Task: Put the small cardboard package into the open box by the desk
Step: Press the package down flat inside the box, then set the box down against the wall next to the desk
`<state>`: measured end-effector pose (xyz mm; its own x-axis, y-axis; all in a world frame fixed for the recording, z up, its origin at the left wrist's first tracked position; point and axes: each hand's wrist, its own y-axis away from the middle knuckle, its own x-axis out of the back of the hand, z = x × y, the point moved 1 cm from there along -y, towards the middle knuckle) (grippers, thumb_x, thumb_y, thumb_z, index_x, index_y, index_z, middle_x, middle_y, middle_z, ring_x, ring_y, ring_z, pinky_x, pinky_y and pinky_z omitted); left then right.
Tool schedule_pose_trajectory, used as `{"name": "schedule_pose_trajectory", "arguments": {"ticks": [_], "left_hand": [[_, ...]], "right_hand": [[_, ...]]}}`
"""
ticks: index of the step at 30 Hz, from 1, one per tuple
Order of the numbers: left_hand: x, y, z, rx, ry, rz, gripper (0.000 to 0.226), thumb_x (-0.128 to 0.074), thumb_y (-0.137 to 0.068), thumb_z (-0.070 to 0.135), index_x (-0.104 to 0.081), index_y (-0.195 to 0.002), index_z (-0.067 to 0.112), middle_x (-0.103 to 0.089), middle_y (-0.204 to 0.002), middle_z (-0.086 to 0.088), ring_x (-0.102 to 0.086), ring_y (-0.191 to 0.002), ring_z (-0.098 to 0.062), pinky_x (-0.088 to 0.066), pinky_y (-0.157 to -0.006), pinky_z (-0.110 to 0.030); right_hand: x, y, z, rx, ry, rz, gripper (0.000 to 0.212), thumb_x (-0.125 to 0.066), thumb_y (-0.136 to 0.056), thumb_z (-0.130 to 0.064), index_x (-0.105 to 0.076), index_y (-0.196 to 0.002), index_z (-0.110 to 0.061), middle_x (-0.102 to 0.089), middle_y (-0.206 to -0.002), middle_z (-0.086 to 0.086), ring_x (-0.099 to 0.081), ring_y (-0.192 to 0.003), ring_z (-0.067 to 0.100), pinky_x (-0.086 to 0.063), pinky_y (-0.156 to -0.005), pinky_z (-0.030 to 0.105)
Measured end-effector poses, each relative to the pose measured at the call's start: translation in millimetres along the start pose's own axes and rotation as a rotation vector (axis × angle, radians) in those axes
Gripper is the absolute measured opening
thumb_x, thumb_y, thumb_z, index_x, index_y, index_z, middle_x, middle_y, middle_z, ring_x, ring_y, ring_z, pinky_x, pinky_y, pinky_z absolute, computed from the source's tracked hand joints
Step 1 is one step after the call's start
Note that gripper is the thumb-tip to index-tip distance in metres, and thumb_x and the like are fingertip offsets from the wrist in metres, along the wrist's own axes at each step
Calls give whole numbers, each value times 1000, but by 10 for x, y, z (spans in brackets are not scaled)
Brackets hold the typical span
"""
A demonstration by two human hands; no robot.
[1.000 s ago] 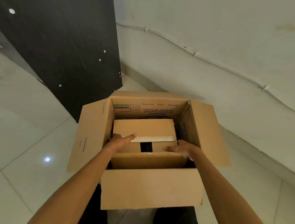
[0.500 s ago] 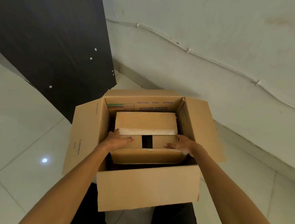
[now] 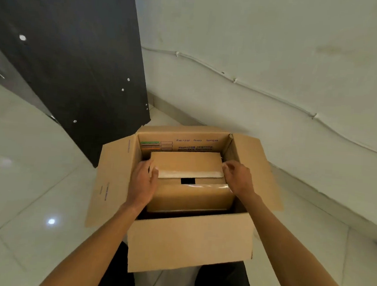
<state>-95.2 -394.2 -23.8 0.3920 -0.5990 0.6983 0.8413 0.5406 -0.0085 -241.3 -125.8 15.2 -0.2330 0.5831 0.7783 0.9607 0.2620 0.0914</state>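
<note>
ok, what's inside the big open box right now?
The small cardboard package, held at its sides by the left hand and right hand, fills most of the open box. Anything beneath it is covered.

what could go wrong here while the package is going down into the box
1. The small cardboard package nearly fills the open box side to side, so the left hand and right hand, one on each side of it, may get pinched against the box walls.
2. With so little room it could tilt and jam partway down.
3. The strip of tape across its top looks loose at one end and might catch a finger.
</note>
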Motion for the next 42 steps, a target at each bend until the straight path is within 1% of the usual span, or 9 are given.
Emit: {"name": "schedule_pose_trajectory", "arguments": {"ticks": [3,5,8,16,23,25,30,35,42], "left_hand": [[147,50,-41,-128,-344,176,67,-62,-96,28,-35,-156,15,-32,-163,-10,-27,-152,-33,-12,-121,-61],[204,86,-189,39,-388,144,86,-68,-92,31,-21,-161,13,-17,-169,-15,-12,-156,-38,-5,-119,-65],[188,204,-442,327,-286,12,100,-70,-92,37,-3,-163,12,-4,-172,-16,-6,-157,-39,-13,-121,-71],[24,188,-648,337,-55,-121,96,-71,-90,5,-8,-163,12,-28,-164,-17,-33,-149,-37,-36,-117,-61],[97,-454,-743,254,18,-265,83,-61,-98,9,-12,-162,29,-43,-155,-12,-47,-140,-36,-45,-110,-62],[109,-674,-729,221,16,-314,85,-62,-96,8,-13,-162,32,-42,-156,-11,-45,-142,-35,-43,-111,-62],[184,-1208,-720,73,-66,-387,88,-62,-94,6,-13,-161,34,-33,-160,-8,-38,-146,-34,-44,-110,-62],[185,-1680,-557,-43,-517,-189,91,-75,-87,18,-17,-157,19,-35,-153,-12,-40,-138,-34,-42,-106,-65],[244,-1577,-527,-83,-445,5,93,-72,-91,40,-17,-161,14,-23,-167,-13,-19,-155,-36,-23,-116,-72]], "right_hand": [[84,2,50,91,163,248,29,-54,-94,-28,-65,-118,-14,-69,-119,10,-65,-108,30,-50,-90,39],[83,50,163,31,201,324,41,-57,-92,-30,-56,-130,-14,-55,-140,15,-51,-130,35,-40,-107,51],[4,181,400,-246,174,174,69,-58,-92,-39,-30,-150,-15,-28,-160,17,-24,-148,38,-22,-115,61],[-137,292,720,-252,146,-8,61,-44,-100,-29,-21,-153,-9,-36,-155,19,-41,-137,41,-41,-105,55],[-132,152,699,-284,113,-106,60,-40,-100,-24,-17,-153,-8,-57,-135,24,-57,-116,44,-47,-94,48],[-160,133,735,-325,42,-121,59,-43,-100,-29,-23,-151,-6,-50,-140,24,-51,-123,43,-45,-99,48],[-420,181,708,-424,-276,21,72,-45,-100,-26,-4,-157,-13,-15,-164,14,-14,-151,33,-18,-120,55],[-726,230,374,-552,-323,160,74,-45,-99,-24,1,-157,-30,-20,-161,7,-16,-148,31,-21,-110,72],[-906,84,104,-589,-354,206,79,-46,-97,-17,0,-157,-36,-18,-163,8,-15,-149,35,-18,-105,77]]}}
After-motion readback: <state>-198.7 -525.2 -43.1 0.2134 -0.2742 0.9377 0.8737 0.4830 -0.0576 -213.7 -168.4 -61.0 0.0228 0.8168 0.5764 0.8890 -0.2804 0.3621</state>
